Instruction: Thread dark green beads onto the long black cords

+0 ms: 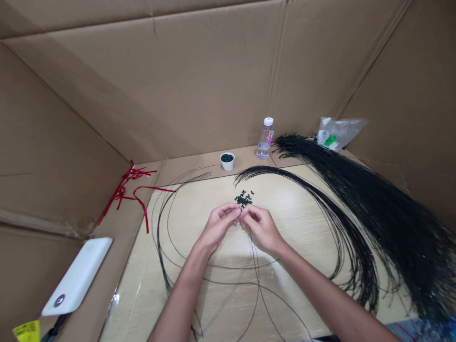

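Observation:
Above the pale work surface, my left hand (220, 223) and my right hand (261, 228) meet at the fingertips, both closed in a pinch. Thin dark strands (258, 270) hang down from my right fingers and curve over the surface towards me. What the left fingertips hold is too small to make out. Just beyond my fingers lies a small pile of dark green or black bead-like pieces (243, 197). A white cup (227, 166) filled with similar dark pieces stands farther back.
Right of my hands curve a loose bunch of black strands (331, 202) and a thick bundle (374, 204). At the back are a water bottle (264, 142) and a clear plastic bag (344, 130). Left are loose strands (160, 242), red ribbons (142, 209) and a white device (80, 275). Cardboard walls (213, 85) surround everything.

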`<move>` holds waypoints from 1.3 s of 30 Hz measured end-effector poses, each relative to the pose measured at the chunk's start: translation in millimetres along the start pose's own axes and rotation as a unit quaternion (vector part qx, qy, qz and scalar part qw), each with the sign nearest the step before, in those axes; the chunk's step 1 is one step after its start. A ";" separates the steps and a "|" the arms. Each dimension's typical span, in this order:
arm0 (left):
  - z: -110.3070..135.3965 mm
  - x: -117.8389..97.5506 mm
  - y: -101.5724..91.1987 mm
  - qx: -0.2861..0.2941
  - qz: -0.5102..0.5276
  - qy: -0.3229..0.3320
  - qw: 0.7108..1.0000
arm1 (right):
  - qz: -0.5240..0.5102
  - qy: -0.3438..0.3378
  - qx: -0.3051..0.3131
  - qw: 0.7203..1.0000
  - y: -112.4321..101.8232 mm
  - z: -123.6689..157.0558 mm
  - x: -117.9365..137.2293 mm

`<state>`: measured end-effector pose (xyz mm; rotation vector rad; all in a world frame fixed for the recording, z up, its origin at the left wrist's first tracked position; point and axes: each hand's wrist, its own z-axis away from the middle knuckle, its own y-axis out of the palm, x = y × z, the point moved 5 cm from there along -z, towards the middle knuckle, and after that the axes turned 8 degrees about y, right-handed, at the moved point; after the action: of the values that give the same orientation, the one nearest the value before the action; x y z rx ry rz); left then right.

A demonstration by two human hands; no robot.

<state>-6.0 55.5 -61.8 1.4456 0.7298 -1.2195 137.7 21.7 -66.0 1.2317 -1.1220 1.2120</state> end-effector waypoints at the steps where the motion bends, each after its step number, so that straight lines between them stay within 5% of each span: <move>1: -0.1 0.0 -0.3 -0.003 0.001 -0.001 1.000 | 0.000 0.000 0.000 1.000 0.0 0.2 -0.5; 17: -1.4 2.8 -4.6 -0.003 -0.027 0.001 1.000 | 0.051 -0.004 -0.001 0.999 0.1 2.2 7.4; 25: -0.3 -4.9 -3.0 -0.019 -0.100 0.070 0.992 | 0.090 -0.011 -0.015 0.996 -2.5 2.1 6.3; 33: 0.2 -4.4 -6.2 -0.065 -0.073 0.083 0.992 | -0.057 0.020 -0.009 0.998 1.7 -3.5 -2.1; 39: -1.0 -1.3 -13.6 -0.105 -0.053 0.092 0.989 | -0.032 0.022 0.027 0.999 3.6 -1.7 0.1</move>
<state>-18.4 60.2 -65.1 1.3695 1.0419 -1.0615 134.0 23.3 -65.8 1.2663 -1.0163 1.2236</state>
